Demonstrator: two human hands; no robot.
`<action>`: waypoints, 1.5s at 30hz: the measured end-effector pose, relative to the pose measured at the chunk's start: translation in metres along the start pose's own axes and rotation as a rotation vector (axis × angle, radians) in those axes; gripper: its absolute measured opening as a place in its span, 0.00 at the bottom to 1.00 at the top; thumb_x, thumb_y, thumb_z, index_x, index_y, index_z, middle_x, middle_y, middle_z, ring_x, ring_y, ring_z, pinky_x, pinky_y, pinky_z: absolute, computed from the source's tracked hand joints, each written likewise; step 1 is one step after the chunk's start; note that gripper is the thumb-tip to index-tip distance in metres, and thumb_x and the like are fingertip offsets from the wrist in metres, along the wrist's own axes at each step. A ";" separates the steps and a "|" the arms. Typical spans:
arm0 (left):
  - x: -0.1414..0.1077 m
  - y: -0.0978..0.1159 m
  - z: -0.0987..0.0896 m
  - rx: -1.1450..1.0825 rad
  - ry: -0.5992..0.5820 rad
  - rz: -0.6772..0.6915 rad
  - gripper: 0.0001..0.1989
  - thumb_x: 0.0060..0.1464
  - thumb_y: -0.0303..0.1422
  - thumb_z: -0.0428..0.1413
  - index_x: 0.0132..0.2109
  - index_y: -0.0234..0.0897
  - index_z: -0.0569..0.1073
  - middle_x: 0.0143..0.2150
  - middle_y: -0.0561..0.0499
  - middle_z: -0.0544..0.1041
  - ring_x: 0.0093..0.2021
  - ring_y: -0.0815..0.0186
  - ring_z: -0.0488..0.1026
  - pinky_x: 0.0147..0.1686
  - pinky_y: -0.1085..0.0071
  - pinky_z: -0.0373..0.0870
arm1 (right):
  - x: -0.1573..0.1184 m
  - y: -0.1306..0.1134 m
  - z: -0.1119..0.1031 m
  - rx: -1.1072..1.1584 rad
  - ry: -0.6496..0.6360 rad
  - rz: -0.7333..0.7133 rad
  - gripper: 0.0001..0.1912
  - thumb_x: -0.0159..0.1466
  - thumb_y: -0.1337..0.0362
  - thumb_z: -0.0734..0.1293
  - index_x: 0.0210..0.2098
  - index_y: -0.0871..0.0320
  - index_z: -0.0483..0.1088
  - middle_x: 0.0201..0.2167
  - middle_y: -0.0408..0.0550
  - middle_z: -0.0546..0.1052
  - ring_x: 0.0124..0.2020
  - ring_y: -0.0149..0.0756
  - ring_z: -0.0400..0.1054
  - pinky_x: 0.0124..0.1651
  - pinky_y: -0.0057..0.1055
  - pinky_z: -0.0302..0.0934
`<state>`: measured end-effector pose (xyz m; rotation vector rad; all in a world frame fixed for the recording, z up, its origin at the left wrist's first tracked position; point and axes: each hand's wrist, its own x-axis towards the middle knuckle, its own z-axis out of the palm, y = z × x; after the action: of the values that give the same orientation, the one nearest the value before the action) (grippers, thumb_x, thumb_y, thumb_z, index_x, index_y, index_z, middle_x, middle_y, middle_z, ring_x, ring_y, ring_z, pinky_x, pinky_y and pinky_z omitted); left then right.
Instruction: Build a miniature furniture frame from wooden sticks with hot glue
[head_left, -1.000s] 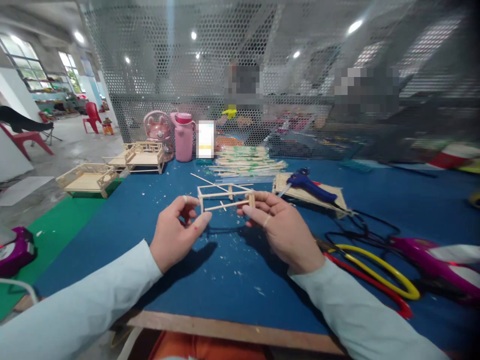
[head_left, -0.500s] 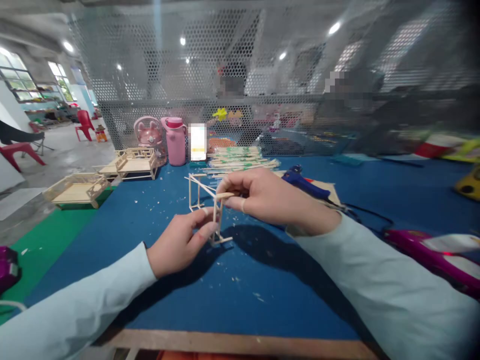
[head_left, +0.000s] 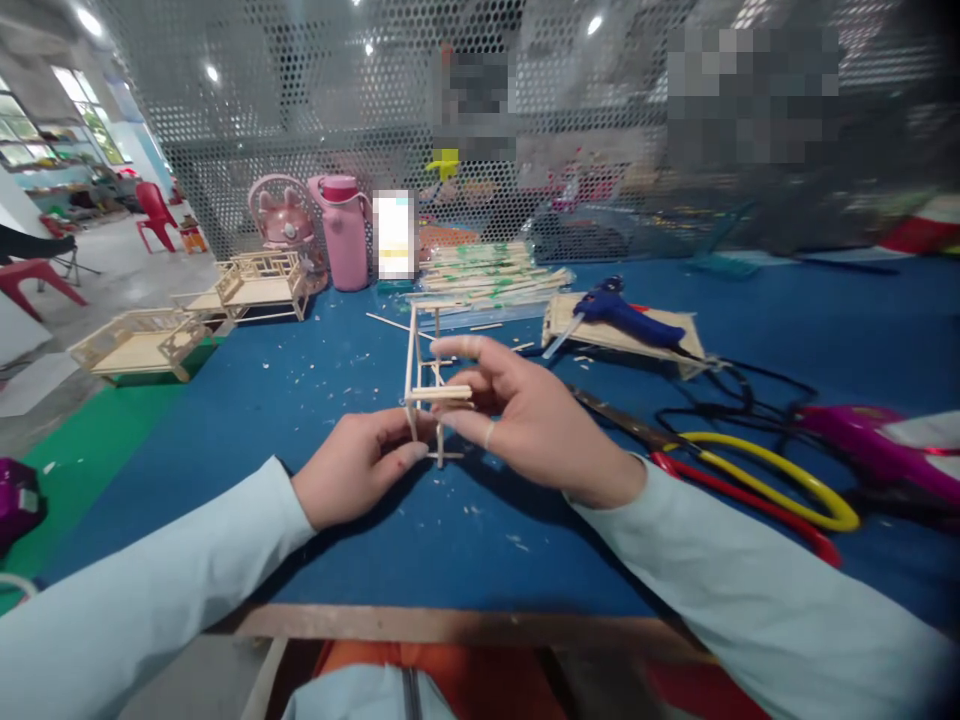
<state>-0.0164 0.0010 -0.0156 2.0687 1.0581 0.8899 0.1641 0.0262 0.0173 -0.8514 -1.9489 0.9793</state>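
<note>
A small open frame of thin wooden sticks (head_left: 411,350) stands between my hands over the blue table. My left hand (head_left: 352,470) pinches a lower upright of it between thumb and fingers. My right hand (head_left: 525,415) is closed on the frame's right side, its index finger stretched along the top and its thumb below. A pair of short sticks (head_left: 441,393) juts from the frame towards my right fingers. Part of the frame is hidden behind the fingers.
Scissors (head_left: 750,490) with red and yellow handles lie at right. Behind them a blue glue gun (head_left: 630,318) rests on a wooden stick panel (head_left: 562,325). Bundled sticks (head_left: 487,275), a pink bottle (head_left: 346,235) and finished-looking miniature wooden furniture (head_left: 142,345) stand farther back.
The view has tilted down, bringing the scissors into sight. The frame has turned between my hands. My right hand has shifted from its top corner to its side, with the index finger extended.
</note>
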 end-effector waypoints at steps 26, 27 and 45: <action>0.000 -0.002 0.000 0.139 0.006 0.038 0.09 0.57 0.29 0.50 0.41 0.37 0.74 0.36 0.50 0.79 0.37 0.64 0.74 0.40 0.68 0.69 | -0.004 0.011 -0.002 0.030 0.111 -0.046 0.36 0.55 0.69 0.67 0.61 0.53 0.54 0.28 0.39 0.76 0.31 0.32 0.71 0.42 0.34 0.66; 0.000 -0.002 0.001 0.131 0.006 0.035 0.09 0.57 0.29 0.50 0.41 0.37 0.74 0.37 0.50 0.79 0.37 0.64 0.74 0.40 0.68 0.69 | -0.004 0.011 -0.002 0.031 0.110 -0.046 0.36 0.55 0.69 0.67 0.61 0.53 0.55 0.28 0.39 0.76 0.31 0.32 0.71 0.41 0.33 0.66; -0.005 0.001 0.009 -0.166 0.248 -0.095 0.18 0.48 0.31 0.59 0.46 0.36 0.64 0.41 0.46 0.74 0.42 0.63 0.73 0.40 0.66 0.72 | -0.009 0.005 0.001 0.204 0.029 0.077 0.20 0.52 0.67 0.69 0.44 0.56 0.63 0.28 0.40 0.76 0.30 0.32 0.72 0.37 0.30 0.66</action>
<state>-0.0114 -0.0053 -0.0211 1.7897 1.1586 1.1660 0.1687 0.0214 0.0099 -0.8240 -1.7673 1.1817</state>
